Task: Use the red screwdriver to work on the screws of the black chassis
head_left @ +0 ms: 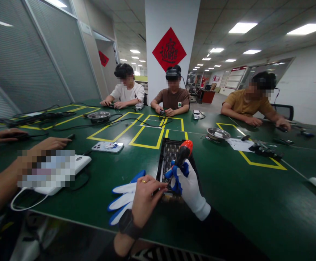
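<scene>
My right hand (189, 183), in a white glove with blue palm and fingertips, is closed around a screwdriver (184, 151) with a thick black and red handle. The handle leans up and away; the tip is hidden. Below it lies a black tray-like case (161, 159) with rows of small metallic pieces inside. My left hand (147, 197), bare with a ring and a dark watch, reaches to the near end of the case. Its thumb and fingertips are pinched together there, and whatever is between them is too small to name. An empty white and blue glove (125, 195) lies beside that wrist.
A phone (108, 146) and a white device (78, 163) lie to the left, near a co-worker's arms (47, 145). Metal bowls (218, 133) (98, 115), cables and yellow tape outlines mark the green table (255, 195). Three people sit across it.
</scene>
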A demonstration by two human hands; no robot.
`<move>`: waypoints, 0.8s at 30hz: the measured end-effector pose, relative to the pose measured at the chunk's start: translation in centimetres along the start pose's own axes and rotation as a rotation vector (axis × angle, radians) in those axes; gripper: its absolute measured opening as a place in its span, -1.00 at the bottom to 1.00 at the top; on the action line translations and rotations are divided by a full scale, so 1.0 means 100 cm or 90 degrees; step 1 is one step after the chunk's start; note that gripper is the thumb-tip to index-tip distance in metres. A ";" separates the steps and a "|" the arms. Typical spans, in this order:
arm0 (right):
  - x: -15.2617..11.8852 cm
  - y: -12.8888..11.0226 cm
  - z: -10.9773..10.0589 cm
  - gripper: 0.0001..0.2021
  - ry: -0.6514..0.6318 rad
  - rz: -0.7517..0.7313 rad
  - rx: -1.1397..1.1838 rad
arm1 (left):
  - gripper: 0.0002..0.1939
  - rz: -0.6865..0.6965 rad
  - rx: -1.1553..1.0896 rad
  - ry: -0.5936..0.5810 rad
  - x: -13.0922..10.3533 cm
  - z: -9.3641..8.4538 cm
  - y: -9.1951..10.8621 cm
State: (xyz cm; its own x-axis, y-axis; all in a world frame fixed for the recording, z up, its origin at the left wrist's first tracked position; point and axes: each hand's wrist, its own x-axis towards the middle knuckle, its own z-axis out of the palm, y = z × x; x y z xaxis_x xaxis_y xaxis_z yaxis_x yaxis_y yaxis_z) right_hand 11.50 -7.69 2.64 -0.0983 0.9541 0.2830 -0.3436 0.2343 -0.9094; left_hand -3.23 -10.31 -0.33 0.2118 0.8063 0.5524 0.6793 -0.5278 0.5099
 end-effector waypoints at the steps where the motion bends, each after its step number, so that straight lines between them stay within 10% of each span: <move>1: 0.000 0.000 0.000 -0.83 -0.001 0.003 0.004 | -0.89 0.001 0.001 0.000 0.000 0.001 -0.001; 24: -0.001 -0.002 0.001 -0.73 0.027 0.053 0.004 | -0.88 0.011 0.013 -0.006 0.000 -0.002 0.006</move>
State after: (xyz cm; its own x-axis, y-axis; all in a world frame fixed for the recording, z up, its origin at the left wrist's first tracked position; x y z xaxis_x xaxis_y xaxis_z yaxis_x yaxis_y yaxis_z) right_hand 11.55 -7.89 2.83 -0.0866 0.9774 0.1928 -0.3414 0.1527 -0.9274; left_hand -2.98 -10.63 0.12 0.2308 0.7992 0.5549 0.6892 -0.5369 0.4866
